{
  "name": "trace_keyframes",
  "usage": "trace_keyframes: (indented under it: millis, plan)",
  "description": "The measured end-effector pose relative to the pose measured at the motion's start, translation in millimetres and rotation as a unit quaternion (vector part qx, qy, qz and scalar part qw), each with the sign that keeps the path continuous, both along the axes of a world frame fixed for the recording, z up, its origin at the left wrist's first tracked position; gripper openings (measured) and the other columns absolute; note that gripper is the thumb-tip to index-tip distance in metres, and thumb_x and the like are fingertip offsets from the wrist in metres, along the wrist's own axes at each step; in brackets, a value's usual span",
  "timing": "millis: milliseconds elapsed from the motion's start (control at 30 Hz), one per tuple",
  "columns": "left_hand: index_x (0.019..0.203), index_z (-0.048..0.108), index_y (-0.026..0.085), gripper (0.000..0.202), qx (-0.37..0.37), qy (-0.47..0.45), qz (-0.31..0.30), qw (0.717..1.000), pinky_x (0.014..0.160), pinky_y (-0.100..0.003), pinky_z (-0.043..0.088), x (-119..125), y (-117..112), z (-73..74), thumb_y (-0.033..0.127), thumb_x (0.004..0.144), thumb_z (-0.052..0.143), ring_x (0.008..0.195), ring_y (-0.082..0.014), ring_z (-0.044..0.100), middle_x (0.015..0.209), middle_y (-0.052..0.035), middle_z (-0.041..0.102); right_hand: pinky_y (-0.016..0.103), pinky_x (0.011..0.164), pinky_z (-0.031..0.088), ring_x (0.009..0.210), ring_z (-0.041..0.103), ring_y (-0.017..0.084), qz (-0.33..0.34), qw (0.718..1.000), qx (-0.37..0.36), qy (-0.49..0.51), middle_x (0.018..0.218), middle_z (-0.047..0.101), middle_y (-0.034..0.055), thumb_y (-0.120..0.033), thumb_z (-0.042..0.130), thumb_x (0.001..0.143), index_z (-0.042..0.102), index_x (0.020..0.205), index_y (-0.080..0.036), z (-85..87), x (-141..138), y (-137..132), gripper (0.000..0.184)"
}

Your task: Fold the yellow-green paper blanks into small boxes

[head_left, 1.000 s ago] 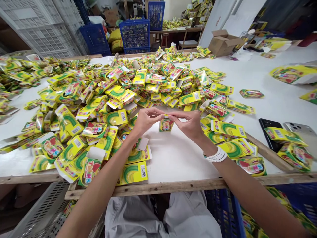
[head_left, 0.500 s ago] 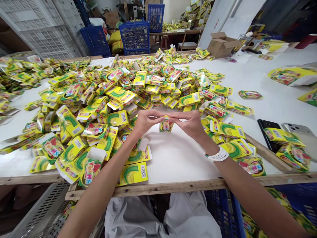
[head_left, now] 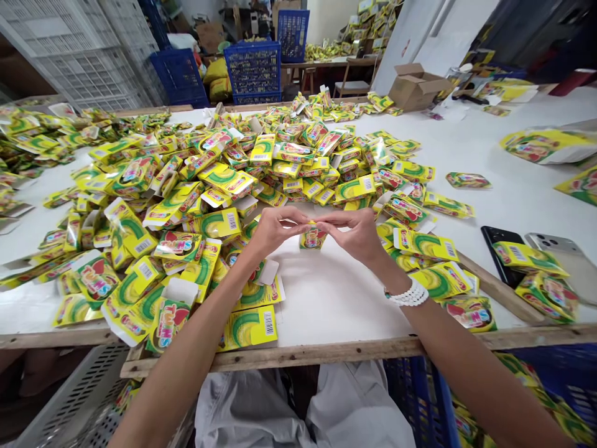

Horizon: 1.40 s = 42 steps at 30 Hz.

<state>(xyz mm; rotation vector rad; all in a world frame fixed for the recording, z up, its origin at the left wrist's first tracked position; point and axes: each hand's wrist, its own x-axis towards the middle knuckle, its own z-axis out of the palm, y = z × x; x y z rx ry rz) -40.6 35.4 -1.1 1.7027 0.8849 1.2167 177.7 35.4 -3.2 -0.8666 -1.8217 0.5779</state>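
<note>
A small yellow and green carton (head_left: 312,239) with "TWINS" lettering stands upright on the white table in front of me. My left hand (head_left: 280,229) pinches its top edge from the left, thumb and fingers pressed together. From the right, my right hand (head_left: 351,229) closes on the same top edge, with a white beaded bracelet (head_left: 411,292) at its wrist. The fingertips of both hands nearly meet and hide the carton's top. A big heap of similar cartons (head_left: 228,177) lies behind and to the left of my hands.
At the right lie a black phone (head_left: 501,252) and a silver phone (head_left: 571,261), with cartons on them, beside a wooden strip (head_left: 499,289). A cardboard box (head_left: 417,87) stands at the back. Blue crates (head_left: 254,68) are beyond the table; a white basket (head_left: 77,392) is below left.
Both hands stay on the carton's top; the right fingers have drawn back slightly and bent, and more of the carton's upper edge shows. The view has shifted very slightly.
</note>
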Motion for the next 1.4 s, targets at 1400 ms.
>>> trace_keyframes:
  millis: [1400]
  plan:
    - [0.087, 0.082, 0.017, 0.037, 0.014, 0.004, 0.002, 1.0, 0.087, -0.037, 0.069, -1, 2, -6.2, 0.051, 0.075, 0.09, 0.083, -0.0187, 0.076, 0.095, -0.0086, 0.082, 0.036, 0.073, 0.069, 0.083, 0.084, 0.027, -0.033, 0.998, 0.044, -0.011, 0.098, 0.085, 0.0036, -0.027, 0.073, 0.094, 0.089, 0.099, -0.027, 1.1, -1, -1, 0.017]
